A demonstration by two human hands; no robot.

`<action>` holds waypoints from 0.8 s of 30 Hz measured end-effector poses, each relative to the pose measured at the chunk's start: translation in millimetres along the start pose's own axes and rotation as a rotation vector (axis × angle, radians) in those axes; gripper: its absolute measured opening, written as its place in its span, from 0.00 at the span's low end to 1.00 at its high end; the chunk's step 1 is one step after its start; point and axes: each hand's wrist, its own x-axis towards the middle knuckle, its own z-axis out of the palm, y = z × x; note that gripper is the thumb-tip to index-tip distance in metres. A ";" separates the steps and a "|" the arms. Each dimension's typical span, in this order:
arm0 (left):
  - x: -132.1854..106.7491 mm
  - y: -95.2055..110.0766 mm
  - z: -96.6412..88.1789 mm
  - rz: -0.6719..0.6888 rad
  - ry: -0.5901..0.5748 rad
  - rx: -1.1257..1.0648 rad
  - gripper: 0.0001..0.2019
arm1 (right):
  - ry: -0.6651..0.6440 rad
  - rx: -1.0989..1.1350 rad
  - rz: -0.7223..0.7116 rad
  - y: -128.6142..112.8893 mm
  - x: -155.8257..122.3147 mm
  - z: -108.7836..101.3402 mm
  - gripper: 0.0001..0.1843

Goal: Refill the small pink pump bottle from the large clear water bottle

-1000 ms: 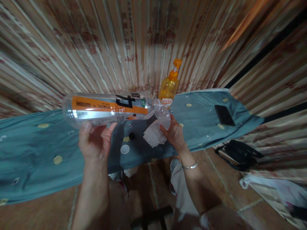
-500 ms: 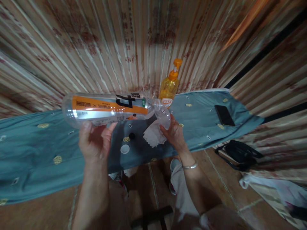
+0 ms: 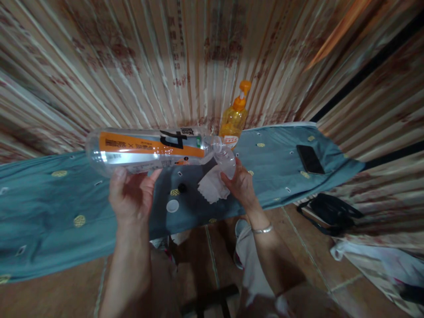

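My left hand [image 3: 134, 194] grips a large clear plastic bottle [image 3: 149, 149] from below, with its orange and silver label facing me. The bottle lies nearly level in the air, mouth to the right. At its mouth is a small clear container [image 3: 226, 161], which my right hand [image 3: 239, 183] holds in closed fingers. What is inside the container I cannot make out. Just under it, a crumpled white tissue [image 3: 213, 184] rests on the cloth; whether my right fingers touch it is unclear. A white round cap [image 3: 172, 206] and a small black round piece [image 3: 182, 188] lie nearby.
Behind the container stands an orange pump bottle [image 3: 233, 117] with yellow liquid. A black phone [image 3: 310, 159] lies at the right on the teal cloth-covered board [image 3: 271, 163]. Pleated curtains [image 3: 145, 66] hang along the back. A black bag [image 3: 331, 212] sits on the floor at right.
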 end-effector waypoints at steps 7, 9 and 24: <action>-0.2 0.7 1.3 -0.006 -0.022 -0.012 0.24 | -0.015 0.012 -0.007 0.4 0.8 -1.5 0.34; 0.0 0.4 1.2 -0.003 -0.013 -0.011 0.25 | -0.009 0.023 -0.009 0.6 0.7 -1.3 0.34; 1.0 0.3 -4.0 0.000 -0.049 0.023 0.18 | -0.019 0.020 -0.003 1.4 -0.1 -1.0 0.36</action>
